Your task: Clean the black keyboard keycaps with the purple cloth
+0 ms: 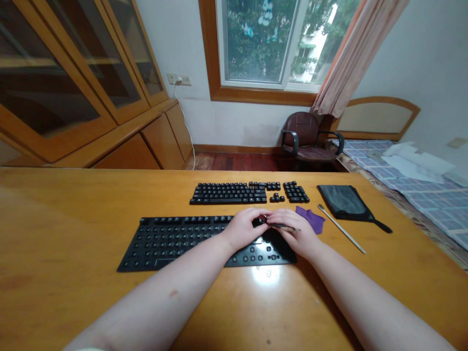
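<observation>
A black keyboard [204,234] lies across the desk, with bare key switches showing over most of it. My left hand [245,228] is closed above its right part, fingertips curled together near a small dark reddish thing I cannot make out. Beside it, fingertips almost touching, my right hand [297,233] is closed around a thin, dark, stick-like tool [286,227] whose end points right. What the left fingers pinch, if anything, is hidden. Behind the keyboard, black keycaps [230,193] are set out in keyboard layout, with the number-pad keycaps [296,192] at their right end.
A purple cloth [311,219] lies right of my right hand, next to a slim pale brush [341,228]. Further right is a black mesh pouch [343,202] with a strap. Beyond the wooden desk [73,234] are a chair [307,136], a bed and a glass-door cabinet.
</observation>
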### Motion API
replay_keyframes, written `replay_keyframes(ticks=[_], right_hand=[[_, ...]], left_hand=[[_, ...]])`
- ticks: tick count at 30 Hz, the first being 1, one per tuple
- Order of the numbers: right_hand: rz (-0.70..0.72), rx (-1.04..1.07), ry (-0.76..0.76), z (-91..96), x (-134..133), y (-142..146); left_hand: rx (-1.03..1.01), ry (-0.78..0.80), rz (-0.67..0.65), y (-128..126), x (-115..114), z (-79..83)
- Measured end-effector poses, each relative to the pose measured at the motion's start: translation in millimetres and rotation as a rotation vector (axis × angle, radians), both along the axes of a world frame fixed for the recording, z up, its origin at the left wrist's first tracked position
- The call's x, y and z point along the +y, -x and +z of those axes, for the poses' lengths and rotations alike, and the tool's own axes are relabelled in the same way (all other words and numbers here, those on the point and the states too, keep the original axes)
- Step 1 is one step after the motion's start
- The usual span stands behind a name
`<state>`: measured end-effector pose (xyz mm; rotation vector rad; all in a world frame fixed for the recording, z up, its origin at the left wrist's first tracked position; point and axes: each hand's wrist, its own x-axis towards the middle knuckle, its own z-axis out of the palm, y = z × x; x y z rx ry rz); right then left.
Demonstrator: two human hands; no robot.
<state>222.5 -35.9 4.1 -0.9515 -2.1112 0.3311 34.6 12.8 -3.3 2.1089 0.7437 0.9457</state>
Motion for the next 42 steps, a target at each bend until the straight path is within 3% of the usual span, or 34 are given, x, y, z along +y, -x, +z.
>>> replay_keyframes(ticks=[9,20,22,28,30,32,35,42], right_hand=[[-0.026,0.016,0.1,-4.7,-1.3,-4.4],[-0.068,-0.017,0.083,-5.6,0.4,-6.0],[-0.191,-0.082,0.054,0.1,1.0,-11.6],[-0.837,-0.437,-0.078,20.0,9.7,-58.0],[-1.124,-0.547,-0.002,23.7,12.0,-80.4],[-1.346,-0.596,0.207,24.7,13.1,-102.3],[-1.441,-0.593,0.49,21.0,14.5,-128.5],[-1.504,-0.58,0.67,0.8,21.3,-150.5]], left_hand=[[-0.031,-0.106,0.039,1.5,-2.0,2.7],[-0.172,-0.125,0.026,3.9,0.8,4.2],[-0.189,-0.114,0.081,3.0,1.5,3.4],[-0.134,0.047,0.181,1.2,2.6,-1.2],[-0.128,0.087,0.191,1.1,2.2,-2.8],[-0.116,0.084,0.201,1.3,1.8,-3.5],[-0.088,0.013,0.196,2.3,2.0,-2.8],[-0.087,-0.052,0.158,3.4,2.4,1.8]])
